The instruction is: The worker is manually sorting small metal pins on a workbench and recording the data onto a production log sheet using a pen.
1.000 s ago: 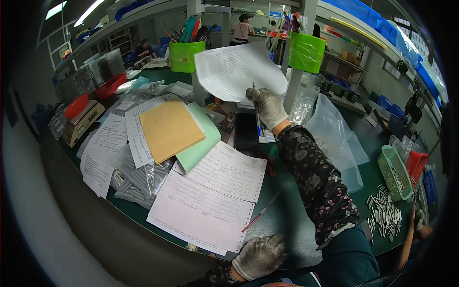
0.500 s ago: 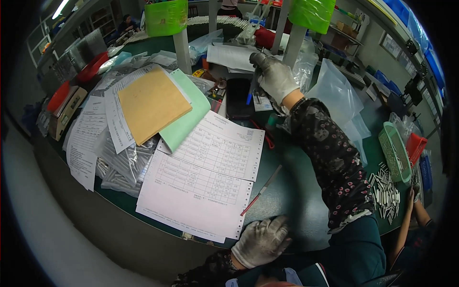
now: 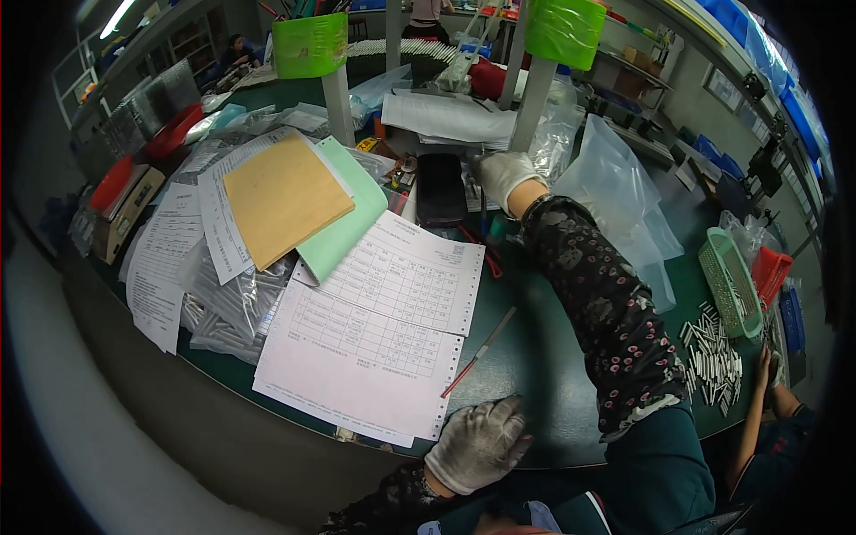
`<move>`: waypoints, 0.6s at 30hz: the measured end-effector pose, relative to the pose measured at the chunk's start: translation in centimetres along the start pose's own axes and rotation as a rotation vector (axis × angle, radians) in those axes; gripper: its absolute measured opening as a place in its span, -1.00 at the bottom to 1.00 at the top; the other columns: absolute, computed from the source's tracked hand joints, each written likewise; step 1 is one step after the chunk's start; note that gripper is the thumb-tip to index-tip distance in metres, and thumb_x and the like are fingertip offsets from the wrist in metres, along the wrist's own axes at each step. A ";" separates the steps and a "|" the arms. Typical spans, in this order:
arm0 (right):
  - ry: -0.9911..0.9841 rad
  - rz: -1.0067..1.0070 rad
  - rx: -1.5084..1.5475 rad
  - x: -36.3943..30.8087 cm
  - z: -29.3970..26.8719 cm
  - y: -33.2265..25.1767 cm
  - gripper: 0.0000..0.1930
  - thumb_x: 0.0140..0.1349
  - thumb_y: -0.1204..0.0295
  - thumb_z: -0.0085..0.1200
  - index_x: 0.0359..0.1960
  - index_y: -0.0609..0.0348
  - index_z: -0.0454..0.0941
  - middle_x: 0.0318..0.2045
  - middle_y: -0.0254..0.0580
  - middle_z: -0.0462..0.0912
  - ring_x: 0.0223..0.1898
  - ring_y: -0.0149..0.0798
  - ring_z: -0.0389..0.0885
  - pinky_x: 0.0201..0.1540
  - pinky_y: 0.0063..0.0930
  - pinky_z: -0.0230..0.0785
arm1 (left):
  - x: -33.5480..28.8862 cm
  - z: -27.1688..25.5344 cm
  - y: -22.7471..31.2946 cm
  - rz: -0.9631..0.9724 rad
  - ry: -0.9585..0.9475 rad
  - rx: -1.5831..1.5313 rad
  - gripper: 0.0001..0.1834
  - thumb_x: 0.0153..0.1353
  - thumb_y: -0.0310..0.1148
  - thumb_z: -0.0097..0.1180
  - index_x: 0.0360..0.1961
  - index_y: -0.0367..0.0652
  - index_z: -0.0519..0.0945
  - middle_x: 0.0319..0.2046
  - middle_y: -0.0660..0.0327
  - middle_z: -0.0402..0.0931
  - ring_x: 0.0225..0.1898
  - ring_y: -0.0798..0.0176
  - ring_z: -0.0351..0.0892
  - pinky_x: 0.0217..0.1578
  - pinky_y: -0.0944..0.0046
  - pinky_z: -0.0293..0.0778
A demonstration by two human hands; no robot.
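My left hand [image 3: 479, 446], in a soiled white glove, rests palm down on the green table's near edge, its fingers lying loosely. It is beside the lower corner of a printed form [image 3: 357, 379] and appears to hold nothing. A slim clear pen with a red end [image 3: 479, 352] lies just beyond it. My right hand [image 3: 510, 176], gloved too, reaches far over the table, right of a black case [image 3: 441, 189]. Its fingers are mostly hidden, so what they hold does not show. A blue pen [image 3: 484, 212] stands out below that hand.
A brown envelope [image 3: 285, 201] and green sheet [image 3: 352, 223] cover bagged metal pins at left. Clear plastic sheeting [image 3: 624, 201] spreads at right. Loose metal pins [image 3: 713, 361] lie near a green basket [image 3: 731, 281], beside another person's hands [image 3: 774, 367]. Posts carry green bins [image 3: 309, 45].
My right hand has come down and slightly nearer, from above the white papers to beside the black case. My left hand stays at the table edge. The view has shifted slightly.
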State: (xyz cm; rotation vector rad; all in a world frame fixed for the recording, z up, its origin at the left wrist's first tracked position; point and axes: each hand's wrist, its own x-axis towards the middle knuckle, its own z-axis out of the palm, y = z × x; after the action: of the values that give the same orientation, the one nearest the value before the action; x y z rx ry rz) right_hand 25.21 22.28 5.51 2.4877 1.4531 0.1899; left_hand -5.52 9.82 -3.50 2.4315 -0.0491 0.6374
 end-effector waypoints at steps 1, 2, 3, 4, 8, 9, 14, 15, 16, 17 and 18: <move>-0.047 -0.027 -0.025 -0.2 -0.2 -0.1 -0.62 0.22 0.47 -0.14 0.10 -0.03 0.43 -0.17 -0.10 0.64 -0.08 -0.06 0.61 -0.12 -0.19 0.47 | 0.0 0.0 0.0 -0.001 -0.010 -0.002 -0.69 0.04 -0.24 0.18 -0.24 -0.20 0.53 -0.09 0.09 0.45 -0.31 0.15 0.59 -0.34 0.20 0.51; -0.054 -0.020 -0.017 -0.5 -0.2 -0.1 -0.62 0.22 0.47 -0.14 0.10 -0.03 0.43 -0.17 -0.10 0.64 -0.08 -0.06 0.61 -0.12 -0.19 0.47 | 0.0 0.1 0.0 -0.015 -0.014 -0.008 -0.70 0.10 -0.21 0.13 -0.24 -0.20 0.53 -0.09 0.09 0.44 -0.27 0.13 0.58 -0.31 0.18 0.52; -0.025 -0.037 0.035 -1.0 -0.3 0.2 -0.61 0.22 0.47 -0.14 0.11 -0.03 0.43 -0.18 -0.09 0.64 -0.08 -0.06 0.61 -0.13 -0.18 0.47 | 0.1 0.2 0.0 -0.028 -0.018 -0.014 -0.70 0.15 -0.18 0.07 -0.24 -0.21 0.54 -0.08 0.08 0.44 -0.23 0.10 0.57 -0.27 0.16 0.52; 0.010 -0.059 0.090 -1.6 -0.9 0.2 -0.60 0.22 0.48 -0.14 0.11 -0.03 0.43 -0.18 -0.08 0.64 -0.09 -0.06 0.61 -0.14 -0.18 0.47 | 0.1 0.1 0.0 -0.029 -0.028 -0.012 -0.70 0.15 -0.18 0.07 -0.24 -0.21 0.54 -0.08 0.08 0.44 -0.23 0.10 0.57 -0.27 0.16 0.52; 0.209 -0.162 0.244 -4.5 -2.7 0.7 -0.57 0.18 0.52 -0.15 0.10 -0.05 0.44 -0.22 -0.04 0.64 -0.14 -0.04 0.62 -0.14 -0.22 0.45 | 0.3 0.3 -0.3 -0.010 0.047 -0.029 -0.72 0.09 -0.27 0.15 -0.22 -0.20 0.51 -0.12 0.09 0.44 -0.31 0.10 0.57 -0.32 0.14 0.51; 0.281 -0.214 0.230 -4.7 -2.7 1.0 -0.59 0.15 0.50 -0.14 0.07 -0.04 0.48 -0.23 -0.05 0.64 -0.16 -0.03 0.62 -0.13 -0.24 0.44 | 0.2 0.5 -0.5 0.009 0.062 -0.003 -0.71 0.08 -0.27 0.16 -0.22 -0.21 0.51 -0.12 0.10 0.44 -0.30 0.10 0.56 -0.31 0.14 0.51; 0.088 -0.071 0.306 -5.9 -3.9 0.7 -0.66 0.12 0.42 -0.09 -0.06 -0.02 0.59 -0.17 -0.06 0.64 -0.11 -0.02 0.60 -0.08 -0.23 0.45 | 0.6 0.3 -0.4 -0.011 0.021 0.046 -0.74 0.02 -0.31 0.21 -0.29 -0.23 0.56 -0.13 0.12 0.49 -0.27 0.10 0.55 -0.28 0.15 0.50; 0.042 -0.027 0.285 -5.1 -2.7 0.6 -0.64 0.09 0.44 -0.11 -0.06 0.01 0.58 -0.17 0.00 0.63 -0.11 0.02 0.60 -0.08 -0.20 0.45 | 0.6 0.3 -0.3 -0.007 0.029 0.055 -0.74 0.02 -0.31 0.21 -0.29 -0.23 0.56 -0.13 0.12 0.49 -0.27 0.10 0.55 -0.28 0.15 0.50; 0.001 0.006 0.270 -4.0 -1.6 0.3 -0.61 0.07 0.45 -0.14 -0.06 0.04 0.57 -0.17 0.06 0.62 -0.12 0.05 0.59 -0.08 -0.17 0.45 | 0.5 0.2 -0.3 -0.020 0.036 0.061 -0.73 0.01 -0.31 0.22 -0.28 -0.23 0.57 -0.14 0.12 0.49 -0.27 0.09 0.54 -0.27 0.15 0.50; -0.030 0.059 0.275 -3.3 -0.9 -0.1 -0.62 0.06 0.42 -0.12 -0.07 0.06 0.57 -0.16 0.07 0.62 -0.10 0.07 0.59 -0.06 -0.16 0.45 | 0.4 0.2 -0.2 -0.028 0.044 0.065 -0.73 0.00 -0.32 0.22 -0.28 -0.22 0.57 -0.15 0.12 0.50 -0.27 0.09 0.54 -0.27 0.15 0.50; -0.061 0.110 0.282 -2.6 -0.3 -0.4 -0.63 0.06 0.38 -0.10 -0.08 0.09 0.58 -0.16 0.07 0.62 -0.08 0.09 0.58 -0.04 -0.15 0.44 | 0.5 0.1 -0.1 -0.029 0.054 0.083 -0.73 0.00 -0.32 0.22 -0.28 -0.22 0.57 -0.15 0.12 0.50 -0.27 0.09 0.54 -0.27 0.15 0.50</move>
State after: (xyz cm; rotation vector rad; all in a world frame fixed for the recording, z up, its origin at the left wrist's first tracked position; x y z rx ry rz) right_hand 23.56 20.27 5.68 2.7716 1.4036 -0.0767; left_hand -5.01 9.92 -3.45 2.4881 0.0349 0.7040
